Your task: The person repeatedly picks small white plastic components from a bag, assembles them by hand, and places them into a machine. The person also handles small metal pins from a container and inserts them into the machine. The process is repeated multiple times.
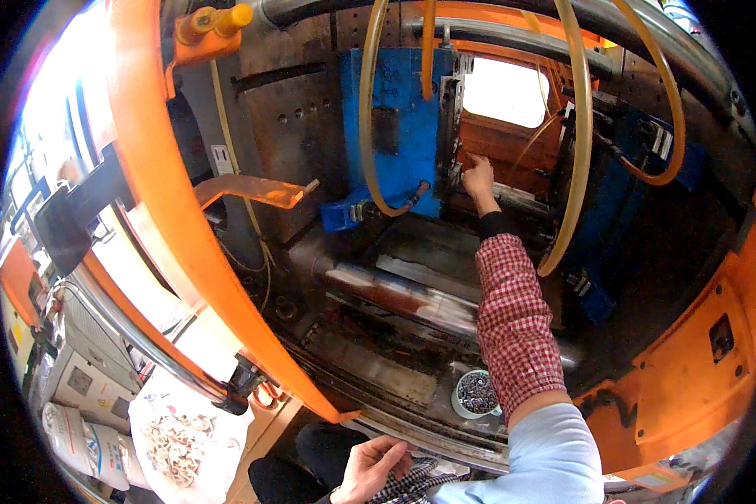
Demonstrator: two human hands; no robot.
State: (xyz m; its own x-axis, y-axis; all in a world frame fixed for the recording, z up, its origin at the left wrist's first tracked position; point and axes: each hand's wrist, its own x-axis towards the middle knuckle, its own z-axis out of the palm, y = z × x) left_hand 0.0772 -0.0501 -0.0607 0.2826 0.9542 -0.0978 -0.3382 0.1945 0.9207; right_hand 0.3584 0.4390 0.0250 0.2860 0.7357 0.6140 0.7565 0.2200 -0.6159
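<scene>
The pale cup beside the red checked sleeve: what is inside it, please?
The pale cup holds a heap of small dark, shiny pieces. Only the top of the heap shows; whatever lies deeper, and the cup's bottom, is covered by them.

The machine bay's rear wall (529, 144) is orange-brown and contains a rounded rectangular window (504, 91), overexposed white. A curved-looking orange frame (172, 202) borders the bay at left; an orange panel (693, 370) borders it at lower right. Intense white light enters from the left. Beyond the frame: a light grey cabinet (88, 382), with white bags (80, 441) below.
</scene>
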